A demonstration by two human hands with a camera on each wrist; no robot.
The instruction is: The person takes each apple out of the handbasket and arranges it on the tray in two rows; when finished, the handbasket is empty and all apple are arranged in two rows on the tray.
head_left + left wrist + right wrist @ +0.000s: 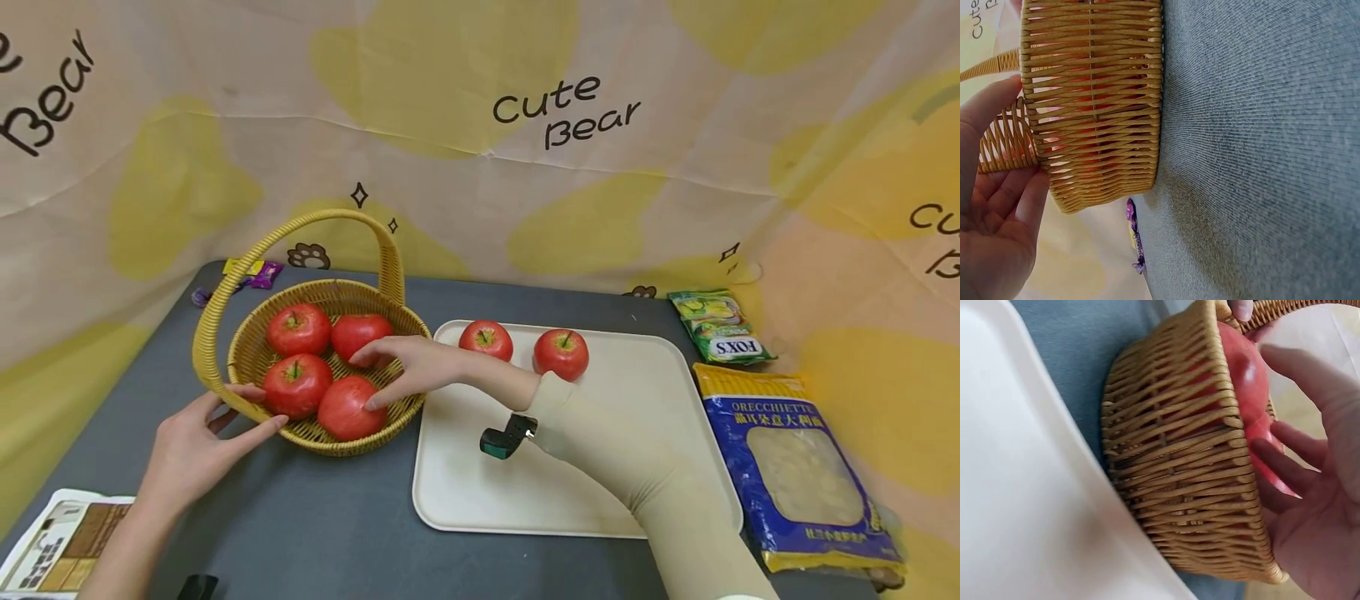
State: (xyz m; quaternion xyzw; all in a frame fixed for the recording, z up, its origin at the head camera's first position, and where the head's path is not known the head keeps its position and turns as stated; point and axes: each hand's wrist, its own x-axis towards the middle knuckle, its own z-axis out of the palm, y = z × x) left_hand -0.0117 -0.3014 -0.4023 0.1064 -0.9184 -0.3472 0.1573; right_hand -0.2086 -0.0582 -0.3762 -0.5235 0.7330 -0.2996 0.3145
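Observation:
A wicker basket (337, 450) with a tall arched handle stands on the left of the table, holding several red apples (297, 386). My left hand (191, 450) grips the basket by the foot of its handle at the rim; in the left wrist view the thumb (991, 103) and fingers lie on either side of it. Over the basket's right side reaches my right hand (416, 367), fingers spread and slightly bent. Its thumb tip is at the front right apple (352, 408), its fingertips at the back right apple (362, 333). The right wrist view shows the palm beside the rim.
Right of the basket lies a cream tray (600, 517), bearing two apples (561, 354) near its far edge. Farther right are a green candy bag (716, 325) and a blue pasta bag (802, 475). Wrapped candies (262, 273) lie behind the basket, a printed packet (67, 542) at front left.

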